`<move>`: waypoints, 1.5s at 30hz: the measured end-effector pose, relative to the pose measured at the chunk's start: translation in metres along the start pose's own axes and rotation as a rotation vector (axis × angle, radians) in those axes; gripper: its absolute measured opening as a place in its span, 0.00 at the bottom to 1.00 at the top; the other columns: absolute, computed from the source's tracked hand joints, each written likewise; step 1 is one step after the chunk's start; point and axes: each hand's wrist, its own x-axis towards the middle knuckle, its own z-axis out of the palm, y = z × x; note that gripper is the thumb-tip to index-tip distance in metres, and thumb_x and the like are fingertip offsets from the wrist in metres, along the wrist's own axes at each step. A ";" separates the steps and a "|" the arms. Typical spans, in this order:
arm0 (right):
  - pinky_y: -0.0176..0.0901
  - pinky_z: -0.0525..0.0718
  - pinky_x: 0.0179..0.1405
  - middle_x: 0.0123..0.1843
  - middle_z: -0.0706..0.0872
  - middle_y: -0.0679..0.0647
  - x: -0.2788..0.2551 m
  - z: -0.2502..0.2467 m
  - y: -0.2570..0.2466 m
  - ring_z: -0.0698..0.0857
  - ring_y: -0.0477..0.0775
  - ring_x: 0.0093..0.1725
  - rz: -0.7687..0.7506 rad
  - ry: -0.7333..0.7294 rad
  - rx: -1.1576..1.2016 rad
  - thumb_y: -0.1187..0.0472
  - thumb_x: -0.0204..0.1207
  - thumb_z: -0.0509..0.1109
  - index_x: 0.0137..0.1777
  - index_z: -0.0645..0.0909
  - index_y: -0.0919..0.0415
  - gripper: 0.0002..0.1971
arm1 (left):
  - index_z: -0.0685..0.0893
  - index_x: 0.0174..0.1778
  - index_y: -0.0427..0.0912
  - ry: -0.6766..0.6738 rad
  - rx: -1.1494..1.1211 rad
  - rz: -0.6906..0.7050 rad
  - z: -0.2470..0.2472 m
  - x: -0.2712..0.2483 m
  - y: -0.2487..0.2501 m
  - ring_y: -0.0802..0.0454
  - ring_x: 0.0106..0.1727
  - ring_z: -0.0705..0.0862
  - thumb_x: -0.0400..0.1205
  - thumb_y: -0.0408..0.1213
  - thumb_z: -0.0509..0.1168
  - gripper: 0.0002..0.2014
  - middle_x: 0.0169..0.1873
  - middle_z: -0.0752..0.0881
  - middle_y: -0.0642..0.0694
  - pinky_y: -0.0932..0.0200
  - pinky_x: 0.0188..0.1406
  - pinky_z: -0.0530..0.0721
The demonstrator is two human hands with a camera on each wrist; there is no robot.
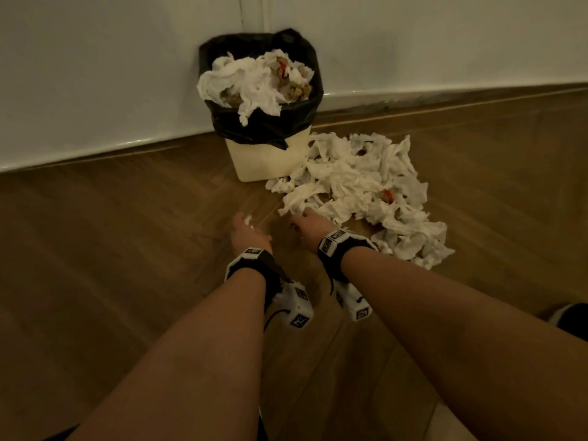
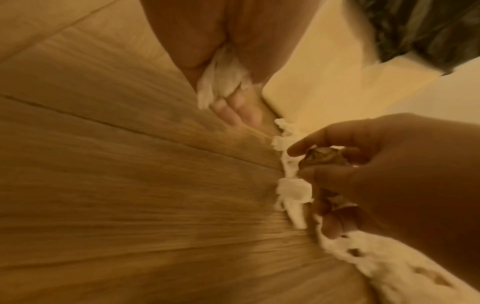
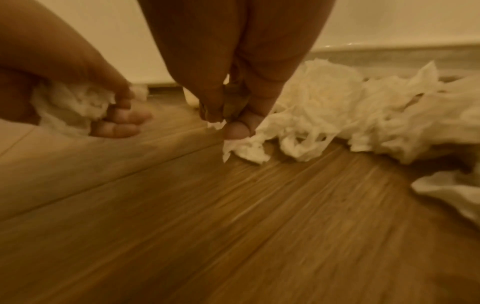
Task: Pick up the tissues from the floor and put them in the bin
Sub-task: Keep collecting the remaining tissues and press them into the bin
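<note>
A cream bin [image 1: 267, 160] with a black liner [image 1: 254, 122] stands against the wall, heaped with white tissues [image 1: 251, 81]. To its right a wide pile of crumpled tissues [image 1: 359, 183] covers the floor. My left hand [image 1: 246, 222] is just above the floor in front of the bin, its fingers curled round a white tissue wad [image 2: 223, 76] [image 3: 72, 102]. At the near left edge of the pile, my right hand [image 1: 297, 219] pinches a small brownish, soiled wad [image 3: 231, 107] [image 2: 322, 157] over a white tissue [image 3: 244, 148].
Wooden plank floor [image 1: 127, 249] spreads to the left of and behind my hands. A white wall with a skirting board [image 1: 95, 148] runs behind the bin. Red scraps [image 1: 387, 195] lie among the piled tissues. A dark object [image 1: 572, 316] sits at the right edge.
</note>
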 end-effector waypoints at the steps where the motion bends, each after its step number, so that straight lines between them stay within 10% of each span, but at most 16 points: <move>1: 0.49 0.75 0.62 0.73 0.66 0.66 -0.004 -0.008 0.002 0.75 0.67 0.67 0.008 0.014 0.024 0.66 0.82 0.57 0.75 0.67 0.61 0.21 | 0.71 0.71 0.43 -0.018 -0.083 -0.049 0.003 -0.002 0.007 0.37 0.53 0.84 0.84 0.26 0.53 0.20 0.66 0.76 0.41 0.50 0.49 0.83; 4: 0.48 0.74 0.64 0.72 0.70 0.64 -0.017 -0.029 0.006 0.75 0.65 0.67 -0.004 0.054 0.035 0.69 0.80 0.59 0.73 0.71 0.59 0.21 | 0.80 0.46 0.41 -0.054 -0.184 -0.175 0.005 -0.013 0.032 0.45 0.26 0.78 0.84 0.35 0.54 0.09 0.40 0.80 0.41 0.58 0.23 0.78; 6: 0.46 0.75 0.57 0.67 0.72 0.63 -0.027 -0.043 0.007 0.77 0.65 0.63 0.001 0.082 0.054 0.70 0.79 0.60 0.68 0.75 0.60 0.18 | 0.83 0.44 0.37 -0.112 -0.071 -0.109 0.005 -0.022 0.052 0.46 0.25 0.79 0.87 0.44 0.51 0.19 0.32 0.82 0.40 0.57 0.25 0.81; 9: 0.47 0.76 0.51 0.60 0.72 0.62 -0.040 -0.066 0.006 0.78 0.66 0.58 0.021 0.172 0.117 0.69 0.78 0.61 0.62 0.77 0.65 0.14 | 0.85 0.48 0.31 -0.025 0.302 0.147 0.004 -0.037 0.082 0.38 0.47 0.85 0.88 0.51 0.42 0.31 0.45 0.86 0.34 0.54 0.46 0.76; 18: 0.52 0.75 0.65 0.68 0.71 0.64 -0.072 -0.168 0.004 0.75 0.66 0.66 0.084 0.427 0.019 0.66 0.81 0.59 0.64 0.78 0.62 0.14 | 0.68 0.73 0.36 -0.105 0.750 0.487 0.002 -0.064 0.187 0.36 0.72 0.67 0.84 0.33 0.55 0.20 0.72 0.68 0.35 0.46 0.71 0.66; 22: 0.46 0.79 0.57 0.60 0.84 0.62 -0.080 -0.208 0.000 0.83 0.62 0.59 0.072 0.492 0.157 0.66 0.79 0.63 0.59 0.81 0.64 0.11 | 0.63 0.76 0.35 -0.057 0.908 0.581 -0.014 -0.064 0.206 0.34 0.73 0.67 0.85 0.35 0.57 0.23 0.74 0.64 0.32 0.50 0.69 0.68; 24: 0.44 0.80 0.58 0.59 0.86 0.60 -0.082 -0.253 -0.020 0.84 0.60 0.59 0.047 0.611 0.176 0.65 0.78 0.65 0.58 0.84 0.63 0.11 | 0.68 0.73 0.34 0.011 0.740 0.708 -0.040 -0.062 0.246 0.34 0.70 0.72 0.83 0.30 0.59 0.22 0.73 0.65 0.30 0.58 0.53 0.71; 26: 0.44 0.78 0.60 0.64 0.81 0.62 -0.076 -0.263 -0.026 0.82 0.61 0.60 0.034 0.648 0.230 0.64 0.81 0.61 0.62 0.83 0.61 0.14 | 0.72 0.72 0.37 0.029 0.690 0.764 -0.054 -0.052 0.263 0.34 0.67 0.74 0.82 0.29 0.60 0.20 0.71 0.68 0.31 0.64 0.38 0.68; 28: 0.44 0.75 0.63 0.69 0.72 0.63 -0.071 -0.270 -0.034 0.79 0.62 0.61 0.035 0.651 0.227 0.63 0.83 0.57 0.66 0.80 0.61 0.16 | 0.75 0.70 0.40 0.012 0.724 0.823 -0.065 -0.046 0.275 0.35 0.63 0.77 0.83 0.31 0.60 0.19 0.68 0.72 0.32 0.63 0.44 0.73; 38: 0.43 0.77 0.46 0.61 0.83 0.58 -0.009 -0.243 -0.063 0.82 0.60 0.57 -0.056 0.564 0.207 0.61 0.79 0.62 0.59 0.82 0.55 0.12 | 0.79 0.63 0.43 0.055 0.777 0.666 -0.072 0.022 0.241 0.36 0.59 0.79 0.83 0.39 0.59 0.14 0.61 0.79 0.36 0.50 0.55 0.77; 45: 0.45 0.65 0.70 0.70 0.75 0.60 0.032 -0.195 -0.069 0.71 0.61 0.70 -0.229 0.430 -0.001 0.59 0.83 0.59 0.67 0.81 0.56 0.16 | 0.72 0.73 0.45 -0.024 0.929 0.637 -0.060 0.055 0.218 0.38 0.64 0.78 0.86 0.38 0.54 0.18 0.66 0.78 0.36 0.50 0.60 0.76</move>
